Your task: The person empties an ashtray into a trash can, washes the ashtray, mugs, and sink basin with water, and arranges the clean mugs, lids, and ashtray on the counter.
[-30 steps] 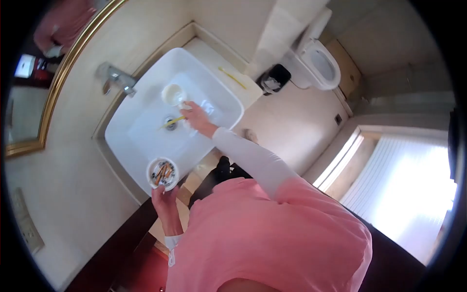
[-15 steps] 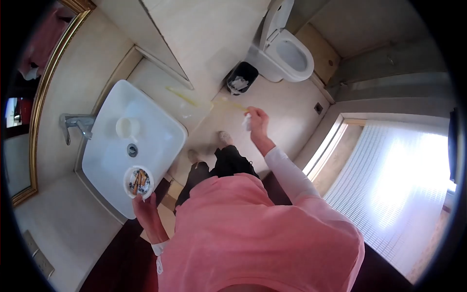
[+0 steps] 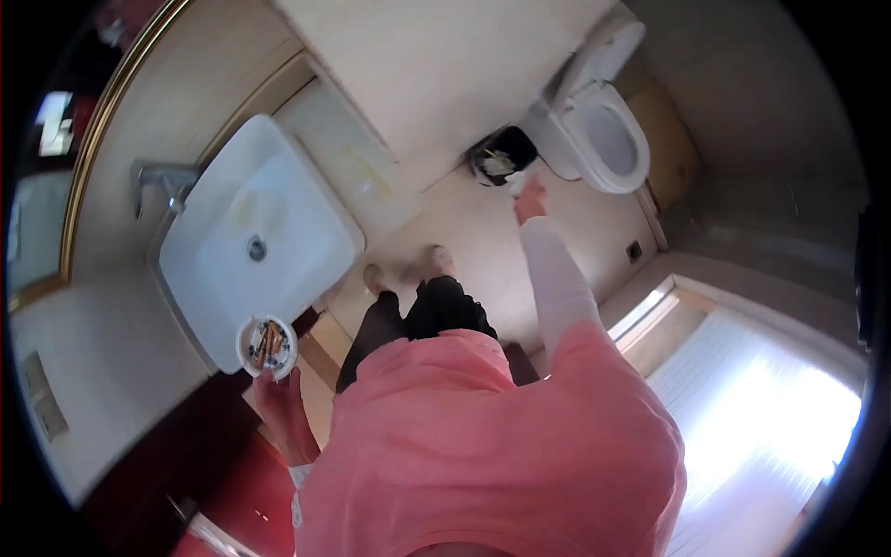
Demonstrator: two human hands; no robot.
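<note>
My left hand (image 3: 277, 390) grips the rim of a small round white ashtray (image 3: 249, 345), held level near the sink's front corner. Cigarette butts (image 3: 270, 343) and dark ash lie inside it. On the other side, my right hand (image 3: 531, 199) reaches out over the floor, fingers closed on a crumpled white tissue (image 3: 518, 184). Just beyond it stands a black trash bin (image 3: 522, 141) with pale paper and a yellowish strip inside. The fingertips are partly blurred, and from this angle I cannot tell whether the tissue touches the bin.
A white sink (image 3: 306, 260) with a chrome faucet (image 3: 167, 178) is at the left, a faint yellowish patch in its basin. The toilet (image 3: 603, 139) stands right of the bin, lid up. A gold-framed mirror (image 3: 88, 148) hangs left; a bright curtained window (image 3: 761, 418) is right.
My right hand has moved forward and right with the tissue, to the bin. The white cup-like shape in the sink no longer shows clearly. The left hand still holds the ashtray.
</note>
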